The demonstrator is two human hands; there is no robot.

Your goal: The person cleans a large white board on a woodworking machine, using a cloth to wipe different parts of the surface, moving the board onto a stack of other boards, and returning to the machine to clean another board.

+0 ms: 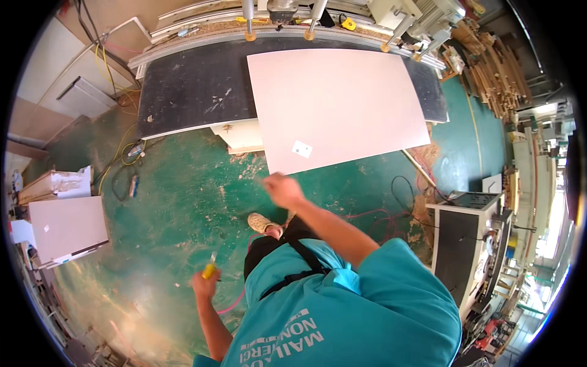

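My left hand [204,285] is closed around a tool with a yellow handle [209,271] and a short, narrow metal end. It is held low at my left side, over the floor; the tool's exact kind does not show. My right hand [283,190] is closed, its fingers curled and slightly blurred, just below the near left corner of a large pale panel [342,104]. Whether it touches the panel, or what it pinches, I cannot make out. The panel lies on a dark machine table [189,92], overhanging its front edge. A small white label [302,149] is on it.
Machine clamps [310,30] stand along the table's far side. Another panel [68,225] lies on a stack at left. A dark-sided cabinet [452,238] stands at right, timber [495,70] behind. Cables [125,156] cross the green floor [177,208], with sawdust under the table.
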